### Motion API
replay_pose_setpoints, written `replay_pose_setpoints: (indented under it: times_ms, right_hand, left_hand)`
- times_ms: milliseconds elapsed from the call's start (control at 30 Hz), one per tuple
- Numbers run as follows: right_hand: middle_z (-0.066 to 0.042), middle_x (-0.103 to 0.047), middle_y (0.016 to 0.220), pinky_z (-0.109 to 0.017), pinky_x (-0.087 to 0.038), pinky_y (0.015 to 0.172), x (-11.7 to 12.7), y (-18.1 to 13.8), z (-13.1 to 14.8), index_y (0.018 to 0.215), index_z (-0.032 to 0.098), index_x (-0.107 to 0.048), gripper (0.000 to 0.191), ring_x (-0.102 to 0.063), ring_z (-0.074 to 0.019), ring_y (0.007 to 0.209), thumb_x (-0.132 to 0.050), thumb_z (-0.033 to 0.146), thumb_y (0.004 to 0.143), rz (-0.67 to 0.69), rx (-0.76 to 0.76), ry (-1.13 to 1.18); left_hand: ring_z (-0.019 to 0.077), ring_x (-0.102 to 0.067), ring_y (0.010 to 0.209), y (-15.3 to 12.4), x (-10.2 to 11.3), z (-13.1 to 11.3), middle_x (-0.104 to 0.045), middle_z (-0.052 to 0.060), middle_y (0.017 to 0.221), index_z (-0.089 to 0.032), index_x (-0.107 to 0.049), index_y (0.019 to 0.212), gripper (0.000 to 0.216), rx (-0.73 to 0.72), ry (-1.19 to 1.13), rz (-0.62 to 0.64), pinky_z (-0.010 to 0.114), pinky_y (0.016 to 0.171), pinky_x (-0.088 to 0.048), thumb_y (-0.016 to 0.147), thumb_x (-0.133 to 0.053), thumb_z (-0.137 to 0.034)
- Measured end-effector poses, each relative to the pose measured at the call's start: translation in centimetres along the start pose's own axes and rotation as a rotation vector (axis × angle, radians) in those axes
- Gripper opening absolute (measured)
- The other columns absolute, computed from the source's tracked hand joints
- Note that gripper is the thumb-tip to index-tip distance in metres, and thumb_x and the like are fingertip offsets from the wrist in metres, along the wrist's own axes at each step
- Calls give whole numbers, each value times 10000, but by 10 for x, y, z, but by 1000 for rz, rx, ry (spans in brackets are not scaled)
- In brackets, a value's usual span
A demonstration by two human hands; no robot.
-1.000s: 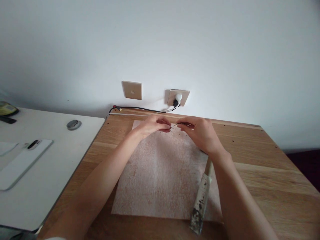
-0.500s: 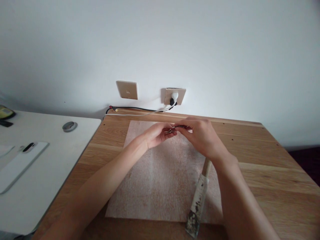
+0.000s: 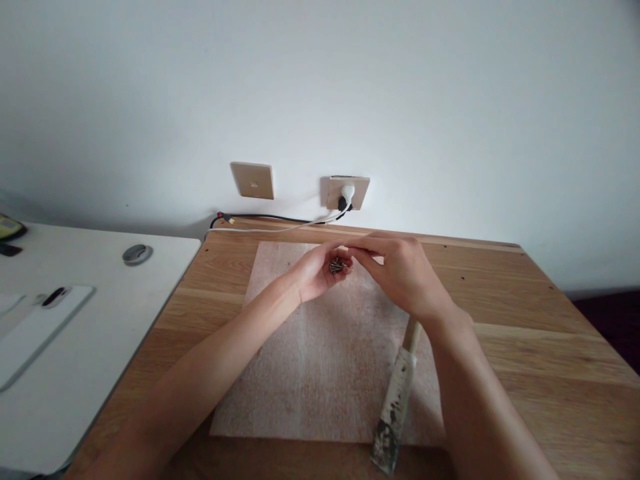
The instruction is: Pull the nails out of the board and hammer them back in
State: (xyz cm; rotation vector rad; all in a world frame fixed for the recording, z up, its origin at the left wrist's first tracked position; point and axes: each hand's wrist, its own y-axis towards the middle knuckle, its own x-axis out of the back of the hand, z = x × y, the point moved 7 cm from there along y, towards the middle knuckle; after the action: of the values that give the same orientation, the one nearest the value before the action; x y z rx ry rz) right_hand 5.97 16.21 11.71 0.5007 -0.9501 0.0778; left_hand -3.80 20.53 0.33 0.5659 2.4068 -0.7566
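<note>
Above the pale wooden board (image 3: 325, 373), my left hand (image 3: 320, 270) is cupped around a small bunch of metal nails or screws (image 3: 338, 266); they lie in the palm and curled fingers. My right hand (image 3: 395, 267) is beside it, thumb and fingers drawn together at the left hand's fingertips. What it pinches, if anything, is hidden. Below the right wrist, a tool with a wooden shaft and a worn white, dark-ended grip (image 3: 395, 407) lies across the board's right side. Its far end is behind my wrist.
The board rests on a wooden tabletop (image 3: 525, 373) against the wall. A socket with plugs (image 3: 345, 193) and cables (image 3: 280, 223) are at the back. On the left, a white desk (image 3: 115, 320) carries a white phone (image 3: 50, 327) and a round grey grommet (image 3: 137, 254).
My left hand has turned slightly and the bunch of metal pieces now shows in its palm. The dark pieces seen under the right fingers are out of sight there.
</note>
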Motion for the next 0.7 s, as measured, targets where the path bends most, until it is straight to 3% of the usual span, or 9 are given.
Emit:
replay_pose_setpoints:
  times_ms: [67, 133, 233, 300, 500, 700]
  right_hand:
    - [-59, -835, 980, -304, -570, 776, 7, -1, 2, 1012, 214, -847, 200, -760, -201, 834, -654, 180, 971, -77, 16, -25]
    - [-63, -828, 983, -301, -574, 770, 15, -3, 4, 1023, 212, -841, 209, -757, -195, 829, -636, 200, 984, -142, 11, -33]
    - [-67, -823, 989, -297, -583, 758, 24, -5, 5, 1026, 206, -834, 219, -759, -190, 815, -618, 222, 992, -196, -9, -28]
    - [-70, -823, 979, -295, -585, 754, 28, -6, 5, 1010, 197, -832, 218, -761, -187, 805, -616, 222, 990, -208, -16, -32]
    - [-75, -823, 979, -300, -592, 765, 27, -6, 3, 1034, 172, -821, 204, -767, -186, 808, -626, 205, 987, -196, -5, -15]
    - [-79, -823, 949, -314, -596, 752, 24, -5, 0, 1067, 159, -825, 203, -769, -199, 786, -645, 206, 985, -182, 8, -11]
  left_hand:
    - [82, -451, 536, -2, 1, -7, -511, -15, 650, -172, -517, 701, 315, -83, 250, 14, 216, 510, -342, 994, -533, -285]
    - [98, -408, 528, -8, -4, -15, -462, -25, 598, -185, -463, 640, 348, -224, 709, 54, 248, 529, -312, 966, -544, -274]
    - [152, -488, 595, -22, -13, -15, -530, 6, 599, -193, -476, 610, 317, -393, 1418, 121, 303, 628, -372, 908, -581, -196]
    - [185, -542, 638, -29, -13, -11, -589, 40, 649, -199, -475, 615, 297, -403, 1659, 144, 331, 671, -398, 889, -578, -150]
    - [244, -639, 848, -41, -13, 2, -680, 99, 901, -190, -569, 764, 165, -298, 1887, 318, 341, 775, -460, 816, -564, -34]
    - [228, -642, 998, -46, -19, 4, -687, 94, 1076, -171, -619, 922, 216, -266, 1950, 436, 331, 876, -485, 851, -497, -7]
